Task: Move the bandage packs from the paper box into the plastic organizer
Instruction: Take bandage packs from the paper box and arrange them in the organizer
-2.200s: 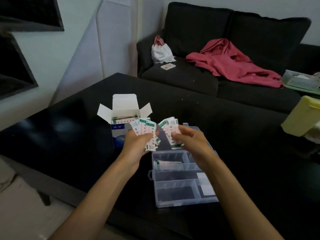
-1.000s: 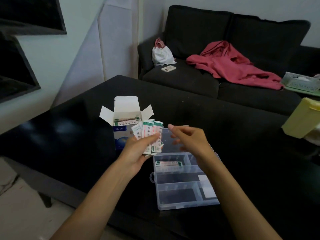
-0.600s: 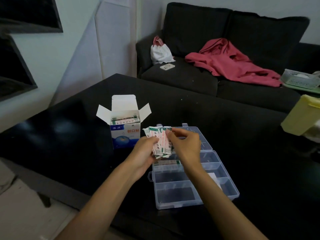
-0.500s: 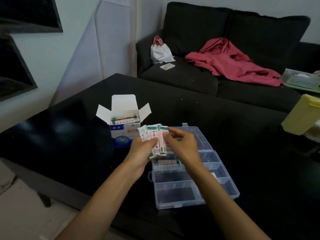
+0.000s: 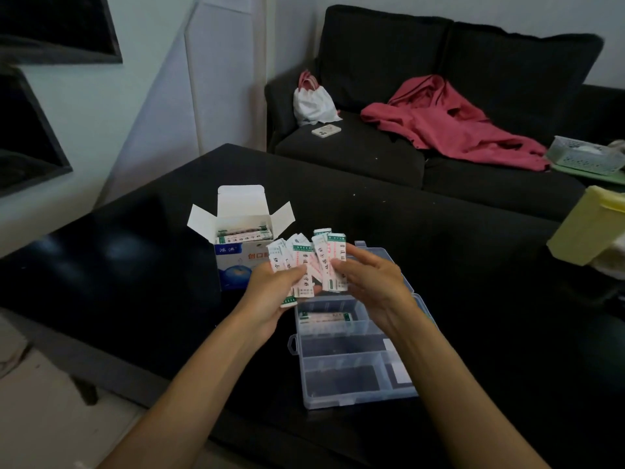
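Both hands hold a fanned bunch of packs (image 5: 306, 262) above the far end of the organizer (image 5: 351, 360). The left hand (image 5: 275, 286) has its grip closed on the bunch from the left; the right hand (image 5: 368, 277) pinches the rightmost packs. More packs lie in the organizer's far compartment and in the open box (image 5: 236, 247), all on the black tabletop (image 5: 456, 265)

dim, bluish | soft glare on table (image 5: 111, 248) | edges bowed | mild blur
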Action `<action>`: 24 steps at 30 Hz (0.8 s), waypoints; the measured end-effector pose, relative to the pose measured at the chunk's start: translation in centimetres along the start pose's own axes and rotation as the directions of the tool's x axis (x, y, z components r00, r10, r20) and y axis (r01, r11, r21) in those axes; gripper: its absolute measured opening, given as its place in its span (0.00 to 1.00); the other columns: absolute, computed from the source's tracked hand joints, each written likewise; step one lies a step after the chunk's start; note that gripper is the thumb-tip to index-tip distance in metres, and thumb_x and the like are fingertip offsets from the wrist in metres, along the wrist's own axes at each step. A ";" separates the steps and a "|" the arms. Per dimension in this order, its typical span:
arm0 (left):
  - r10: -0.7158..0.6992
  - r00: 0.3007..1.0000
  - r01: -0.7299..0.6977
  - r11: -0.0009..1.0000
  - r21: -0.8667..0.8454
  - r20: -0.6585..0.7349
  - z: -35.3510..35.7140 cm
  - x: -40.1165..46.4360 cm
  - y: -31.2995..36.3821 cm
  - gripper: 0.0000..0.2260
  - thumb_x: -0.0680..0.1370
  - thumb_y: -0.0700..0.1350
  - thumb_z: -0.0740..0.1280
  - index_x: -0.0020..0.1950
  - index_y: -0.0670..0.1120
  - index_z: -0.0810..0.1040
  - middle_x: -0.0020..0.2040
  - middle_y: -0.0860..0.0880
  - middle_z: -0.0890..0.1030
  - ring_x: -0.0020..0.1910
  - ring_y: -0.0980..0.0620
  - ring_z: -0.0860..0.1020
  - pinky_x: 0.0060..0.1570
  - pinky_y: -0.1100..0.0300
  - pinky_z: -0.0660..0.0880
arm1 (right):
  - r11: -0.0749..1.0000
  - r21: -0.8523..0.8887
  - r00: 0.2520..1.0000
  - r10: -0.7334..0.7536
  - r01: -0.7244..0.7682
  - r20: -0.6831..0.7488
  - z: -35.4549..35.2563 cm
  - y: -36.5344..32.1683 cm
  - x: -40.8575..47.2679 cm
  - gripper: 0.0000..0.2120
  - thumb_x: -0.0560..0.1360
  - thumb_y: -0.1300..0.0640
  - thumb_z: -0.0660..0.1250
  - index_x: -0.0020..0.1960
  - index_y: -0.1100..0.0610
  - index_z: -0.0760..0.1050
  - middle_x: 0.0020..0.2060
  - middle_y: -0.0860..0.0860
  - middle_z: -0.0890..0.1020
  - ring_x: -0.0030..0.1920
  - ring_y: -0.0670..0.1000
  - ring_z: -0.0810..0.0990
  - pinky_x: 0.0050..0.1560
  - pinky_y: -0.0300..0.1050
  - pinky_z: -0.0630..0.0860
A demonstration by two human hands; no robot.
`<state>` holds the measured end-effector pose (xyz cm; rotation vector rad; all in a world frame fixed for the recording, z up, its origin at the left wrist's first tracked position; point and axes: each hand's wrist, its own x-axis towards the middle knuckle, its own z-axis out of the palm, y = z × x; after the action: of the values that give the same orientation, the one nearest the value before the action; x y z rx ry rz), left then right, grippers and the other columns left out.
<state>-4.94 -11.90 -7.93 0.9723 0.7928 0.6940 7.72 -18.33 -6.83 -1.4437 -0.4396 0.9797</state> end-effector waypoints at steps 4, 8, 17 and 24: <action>-0.008 1.000 0.008 1.000 0.013 -0.022 -0.4 0.1 0.1 0.07 0.79 0.35 0.63 0.53 0.43 0.77 0.46 0.45 0.83 0.45 0.49 0.82 0.41 0.58 0.82 | 1.000 0.023 1.000 -0.010 0.010 -0.002 -0.8 -0.4 0.2 0.17 0.73 0.65 0.69 0.60 0.54 0.75 0.45 0.55 0.83 0.42 0.50 0.85 0.40 0.44 0.82; 0.017 0.997 -0.015 0.999 0.031 -0.079 -1.2 0.4 0.6 0.07 0.79 0.36 0.64 0.54 0.46 0.76 0.49 0.46 0.83 0.49 0.48 0.82 0.43 0.56 0.81 | 0.997 0.069 0.998 -0.018 0.014 0.063 -1.5 -0.8 0.5 0.12 0.72 0.65 0.70 0.50 0.50 0.76 0.43 0.55 0.84 0.42 0.51 0.85 0.41 0.45 0.82; 0.032 0.998 -0.031 0.999 0.025 -0.052 -0.9 0.1 0.4 0.06 0.76 0.39 0.68 0.52 0.47 0.78 0.47 0.45 0.84 0.45 0.50 0.84 0.43 0.57 0.82 | 0.991 -0.121 0.981 -0.031 0.055 0.189 -1.1 0.0 0.4 0.14 0.73 0.63 0.69 0.57 0.52 0.75 0.47 0.54 0.84 0.47 0.51 0.84 0.47 0.46 0.82; 0.062 0.995 -0.056 0.995 0.077 -0.077 -0.8 0.2 -0.1 0.08 0.74 0.35 0.70 0.51 0.45 0.79 0.44 0.47 0.84 0.40 0.53 0.84 0.37 0.61 0.81 | 0.962 -0.237 0.978 -0.089 0.133 0.188 -0.8 0.3 0.6 0.14 0.73 0.62 0.70 0.57 0.51 0.76 0.47 0.51 0.84 0.44 0.48 0.84 0.42 0.40 0.81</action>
<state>-5.48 -11.42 -8.39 1.0440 0.8673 0.7622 8.58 -18.41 -7.42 -1.5425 -0.7891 0.9907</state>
